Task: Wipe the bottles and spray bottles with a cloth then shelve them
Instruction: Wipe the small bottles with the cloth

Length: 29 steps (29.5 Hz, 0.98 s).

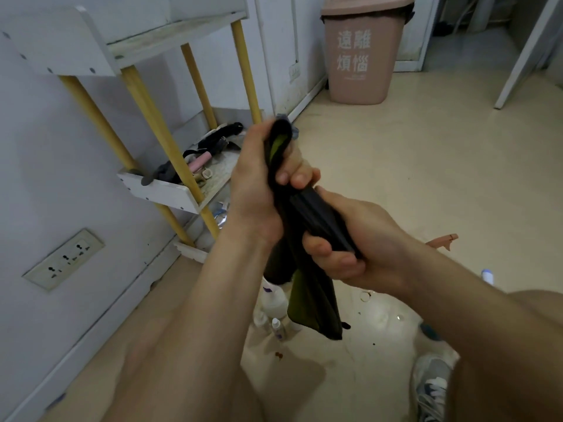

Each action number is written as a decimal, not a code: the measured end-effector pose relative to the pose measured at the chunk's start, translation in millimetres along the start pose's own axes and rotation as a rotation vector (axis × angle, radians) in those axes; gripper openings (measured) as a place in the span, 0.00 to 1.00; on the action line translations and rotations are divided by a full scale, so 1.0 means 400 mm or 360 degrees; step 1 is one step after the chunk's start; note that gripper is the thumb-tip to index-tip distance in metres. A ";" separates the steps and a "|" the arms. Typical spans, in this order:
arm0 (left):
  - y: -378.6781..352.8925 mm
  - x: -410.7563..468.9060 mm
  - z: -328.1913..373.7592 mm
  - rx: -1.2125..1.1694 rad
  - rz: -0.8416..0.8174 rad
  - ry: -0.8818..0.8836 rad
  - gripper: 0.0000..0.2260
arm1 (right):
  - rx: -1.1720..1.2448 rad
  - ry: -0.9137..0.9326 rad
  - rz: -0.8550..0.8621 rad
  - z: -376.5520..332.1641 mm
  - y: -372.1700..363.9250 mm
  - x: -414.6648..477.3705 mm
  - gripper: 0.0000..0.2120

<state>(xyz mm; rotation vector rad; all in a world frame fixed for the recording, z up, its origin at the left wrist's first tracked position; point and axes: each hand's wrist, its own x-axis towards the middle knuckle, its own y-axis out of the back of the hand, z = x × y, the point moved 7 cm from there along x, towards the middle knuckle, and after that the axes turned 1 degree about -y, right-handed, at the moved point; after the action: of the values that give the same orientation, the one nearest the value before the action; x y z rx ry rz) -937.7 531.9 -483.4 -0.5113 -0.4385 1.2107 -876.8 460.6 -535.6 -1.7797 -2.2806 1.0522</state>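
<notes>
Head camera looks down (steeply) at floor [396, 178].

Head view: left hand [259, 184] grips dark cloth [316, 306], green inner face showing, bunched round the top of a dark item [323, 214]; right hand [356, 242] grips the item's lower end. Item's kind unclear. White bottles [274, 300] stand on floor below the hands. White shelf [158, 190] with yellow posts at left, pink bin [359, 56] beyond, shoe [432, 382] bottom right

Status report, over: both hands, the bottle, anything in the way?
Left hand grips cloth round top of dark bottle. Right hand grips its body. Not yet shelved. Other bottles stand on floor under hands.
</notes>
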 end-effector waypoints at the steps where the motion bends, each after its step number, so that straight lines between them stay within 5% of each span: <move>1: 0.000 -0.001 -0.003 0.0002 0.0007 0.0016 0.19 | 0.0060 -0.0055 -0.0102 0.000 -0.007 -0.003 0.18; 7: 0.087 0.030 -0.022 -0.0181 0.0381 0.0122 0.22 | -0.0537 0.0466 0.0231 -0.111 0.051 -0.039 0.18; 11: 0.027 0.006 -0.054 0.0031 0.0181 0.0239 0.21 | -0.0626 0.0823 0.0315 -0.132 0.038 -0.030 0.11; 15: 0.002 0.000 -0.048 0.0417 0.0010 0.0158 0.20 | -0.0775 0.0837 0.0274 -0.140 0.036 -0.034 0.13; 21: -0.009 -0.008 0.005 0.1196 -0.0204 -0.0068 0.15 | -0.1006 0.1228 0.0681 -0.213 0.072 -0.090 0.10; 23: -0.001 -0.008 -0.002 0.1214 -0.0189 -0.0057 0.16 | -0.0872 0.1198 0.0738 -0.234 0.114 -0.104 0.11; 26: -0.007 -0.019 -0.013 0.0653 -0.0073 0.0066 0.17 | -0.0598 0.0720 0.0278 -0.179 0.109 -0.067 0.12; 29: -0.012 -0.019 -0.016 0.0361 -0.0039 0.0082 0.21 | -0.0734 0.0482 -0.0040 -0.103 0.052 -0.033 0.15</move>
<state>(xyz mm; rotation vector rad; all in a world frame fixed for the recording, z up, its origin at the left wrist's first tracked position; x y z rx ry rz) -932.7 522.4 -486.1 -0.3405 -0.2589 1.2033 -836.8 470.4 -510.8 -1.8843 -2.4684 0.2284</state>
